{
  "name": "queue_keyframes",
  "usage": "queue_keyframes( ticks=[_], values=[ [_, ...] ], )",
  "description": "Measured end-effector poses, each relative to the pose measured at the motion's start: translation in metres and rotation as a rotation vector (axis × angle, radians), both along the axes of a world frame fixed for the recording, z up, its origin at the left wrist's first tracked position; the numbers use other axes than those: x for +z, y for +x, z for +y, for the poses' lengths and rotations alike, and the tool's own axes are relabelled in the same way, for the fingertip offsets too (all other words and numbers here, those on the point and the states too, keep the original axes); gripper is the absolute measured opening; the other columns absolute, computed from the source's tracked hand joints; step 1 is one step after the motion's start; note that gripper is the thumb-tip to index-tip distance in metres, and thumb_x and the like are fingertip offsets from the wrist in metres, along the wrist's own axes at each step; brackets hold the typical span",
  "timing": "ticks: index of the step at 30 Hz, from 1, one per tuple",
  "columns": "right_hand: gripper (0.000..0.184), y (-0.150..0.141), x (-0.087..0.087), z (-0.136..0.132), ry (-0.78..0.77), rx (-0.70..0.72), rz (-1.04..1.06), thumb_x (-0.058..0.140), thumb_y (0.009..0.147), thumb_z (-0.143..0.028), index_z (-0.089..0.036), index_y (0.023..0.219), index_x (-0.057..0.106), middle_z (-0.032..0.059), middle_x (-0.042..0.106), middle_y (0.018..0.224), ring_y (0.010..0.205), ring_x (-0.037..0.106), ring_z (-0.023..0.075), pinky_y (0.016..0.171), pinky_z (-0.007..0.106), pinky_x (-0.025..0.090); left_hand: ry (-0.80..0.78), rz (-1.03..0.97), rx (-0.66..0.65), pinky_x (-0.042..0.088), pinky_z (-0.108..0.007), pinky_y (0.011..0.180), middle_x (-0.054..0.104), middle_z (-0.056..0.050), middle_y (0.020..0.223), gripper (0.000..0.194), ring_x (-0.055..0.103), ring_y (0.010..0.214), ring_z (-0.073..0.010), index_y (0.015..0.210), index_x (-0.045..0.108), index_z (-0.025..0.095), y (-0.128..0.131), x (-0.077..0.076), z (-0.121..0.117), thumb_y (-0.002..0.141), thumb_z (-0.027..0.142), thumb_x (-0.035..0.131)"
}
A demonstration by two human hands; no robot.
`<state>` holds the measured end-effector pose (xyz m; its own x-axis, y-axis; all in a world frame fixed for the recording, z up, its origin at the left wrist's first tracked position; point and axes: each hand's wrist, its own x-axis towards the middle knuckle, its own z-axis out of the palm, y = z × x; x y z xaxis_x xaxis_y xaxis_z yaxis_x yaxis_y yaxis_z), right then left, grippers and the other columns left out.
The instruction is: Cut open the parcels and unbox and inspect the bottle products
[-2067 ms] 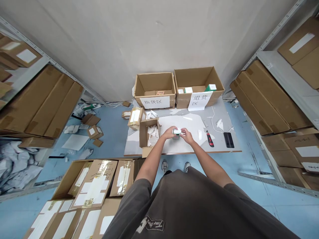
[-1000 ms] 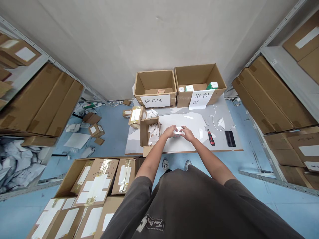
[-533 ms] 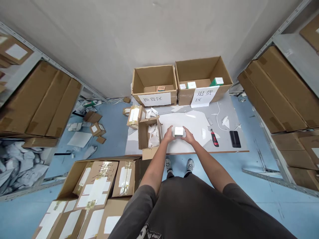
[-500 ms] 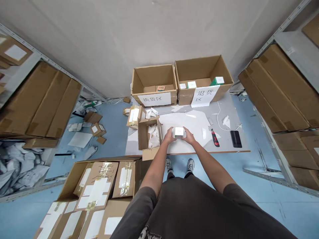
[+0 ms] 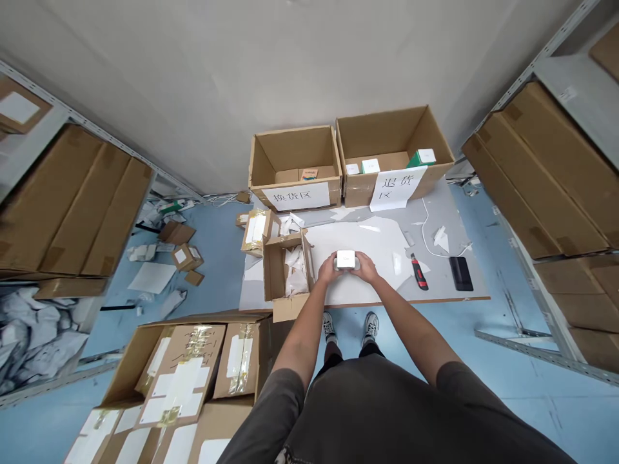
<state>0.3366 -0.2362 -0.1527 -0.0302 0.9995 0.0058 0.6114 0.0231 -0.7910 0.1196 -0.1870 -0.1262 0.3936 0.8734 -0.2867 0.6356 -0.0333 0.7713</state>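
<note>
A small white box [image 5: 345, 259] is held between my two hands over the front of the table, its white face with a small dark print turned up. My left hand [image 5: 329, 269] closes on the box's left side, and my right hand [image 5: 366, 268] closes on its right side. Fingertips are partly hidden behind the box. Left of my left hand stands an open cardboard box [image 5: 275, 274] with crumpled white packing [image 5: 296, 274] inside. On the right of the table lie a red and black utility knife [image 5: 418, 272] and a black phone [image 5: 461, 274].
Two open cartons with handwritten paper signs stand at the back: the left carton [image 5: 290, 192] and the right carton [image 5: 360, 188], which holds several small boxes. A large carton of taped parcels [image 5: 181, 367] stands lower left. Shelves with cartons [image 5: 541, 167] flank both sides.
The small white box has tipped in my hands, and its greenish side edge no longer shows. My hands stay on both its sides. The view has shifted slightly.
</note>
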Motion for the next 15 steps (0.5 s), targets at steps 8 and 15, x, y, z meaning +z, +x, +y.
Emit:
queue_keyframes(
  ticks=[8, 15],
  values=[
    [0.067, 0.011, 0.049, 0.016, 0.046, -0.012, -0.029, 0.082, 0.076, -0.038, -0.022, 0.139, 0.064, 0.0121, 0.071, 0.131, 0.13, 0.064, 0.035, 0.111, 0.051, 0.053, 0.037, -0.112, -0.039, 0.054, -0.045, 0.106, 0.068, -0.01, 0.144, 0.086, 0.066, 0.131, -0.0328, 0.151, 0.049, 0.029, 0.007, 0.04, 0.017, 0.073, 0.025, 0.086],
    [0.07, 0.018, 0.074, 0.027, 0.04, -0.05, -0.028, 0.085, 0.072, -0.032, -0.024, 0.139, 0.065, 0.0108, 0.071, 0.13, 0.127, 0.065, 0.0342, 0.105, 0.047, 0.055, 0.039, -0.228, -0.097, 0.056, -0.04, 0.102, 0.07, -0.012, 0.139, 0.086, 0.069, 0.125, -0.0289, 0.148, 0.047, 0.023, 0.015, 0.065, 0.033, 0.07, 0.017, 0.082]
  ],
)
